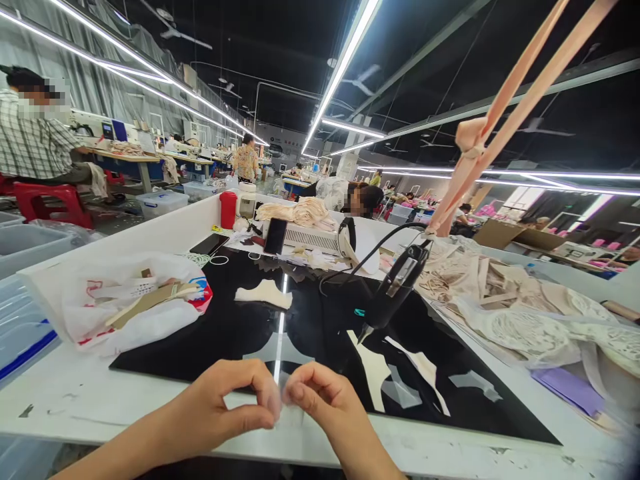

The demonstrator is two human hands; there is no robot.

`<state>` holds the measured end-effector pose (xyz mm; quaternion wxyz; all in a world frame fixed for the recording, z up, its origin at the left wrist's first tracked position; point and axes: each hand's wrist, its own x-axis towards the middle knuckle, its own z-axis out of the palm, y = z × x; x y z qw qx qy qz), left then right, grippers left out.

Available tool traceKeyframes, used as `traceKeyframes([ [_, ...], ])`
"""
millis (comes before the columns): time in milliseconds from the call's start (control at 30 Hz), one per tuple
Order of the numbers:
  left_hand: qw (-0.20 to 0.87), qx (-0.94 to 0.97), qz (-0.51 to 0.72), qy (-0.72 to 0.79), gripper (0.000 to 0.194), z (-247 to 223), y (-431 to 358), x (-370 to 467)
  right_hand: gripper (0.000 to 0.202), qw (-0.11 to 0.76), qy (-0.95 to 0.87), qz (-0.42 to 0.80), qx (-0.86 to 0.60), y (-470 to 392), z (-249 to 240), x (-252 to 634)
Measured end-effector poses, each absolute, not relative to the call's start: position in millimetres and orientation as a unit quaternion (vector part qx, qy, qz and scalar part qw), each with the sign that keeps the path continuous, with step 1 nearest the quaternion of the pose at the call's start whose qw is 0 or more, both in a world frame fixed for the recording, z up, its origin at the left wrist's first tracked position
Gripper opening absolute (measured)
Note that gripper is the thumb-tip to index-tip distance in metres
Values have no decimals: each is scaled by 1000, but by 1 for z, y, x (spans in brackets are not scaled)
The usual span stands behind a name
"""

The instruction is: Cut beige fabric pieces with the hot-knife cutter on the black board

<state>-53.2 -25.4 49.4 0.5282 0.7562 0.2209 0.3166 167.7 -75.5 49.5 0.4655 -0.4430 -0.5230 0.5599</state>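
Observation:
My left hand (pixel 235 397) and my right hand (pixel 325 403) meet at the front edge of a glossy black board (pixel 320 320). Thumb and fingers of each are pinched together, fingertips almost touching. A faint see-through patch shows between them, but what they hold is too unclear to name. Just beyond lies a translucent cut piece (pixel 270 348), partly behind the fingers. Farther back is a cream fabric piece (pixel 265 294). Right of my hands lie a long cream piece (pixel 369 373), a narrower cream piece (pixel 425 370) and two translucent pieces (pixel 403 388).
A black hot-glue-type tool (pixel 400 280) hangs nose-down from peach straps (pixel 470 147) over the board. A plastic bag (pixel 140 300) with scraps lies left. Lace garments (pixel 540 313) and a purple folded cloth (pixel 567 390) are right. A phone (pixel 275 235) stands behind; co-workers sit beyond.

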Motion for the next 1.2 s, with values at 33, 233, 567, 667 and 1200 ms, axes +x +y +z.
traceKeyframes([
  [33,531,756,316,217,29,49,-25,-53,46,464,-534,551,-444,-75,50,168],
  [233,598,661,361,276,42,43,-21,-44,48,440,-577,522,-448,-73,53,169],
  [567,713,558,274,325,56,44,-20,-26,51,421,-605,493,-462,-56,49,168],
  [667,705,541,297,348,52,43,-20,-24,50,452,-574,486,-479,-58,43,170],
  [1200,497,682,313,436,24,39,21,-12,46,407,-676,240,-566,-26,23,193],
])
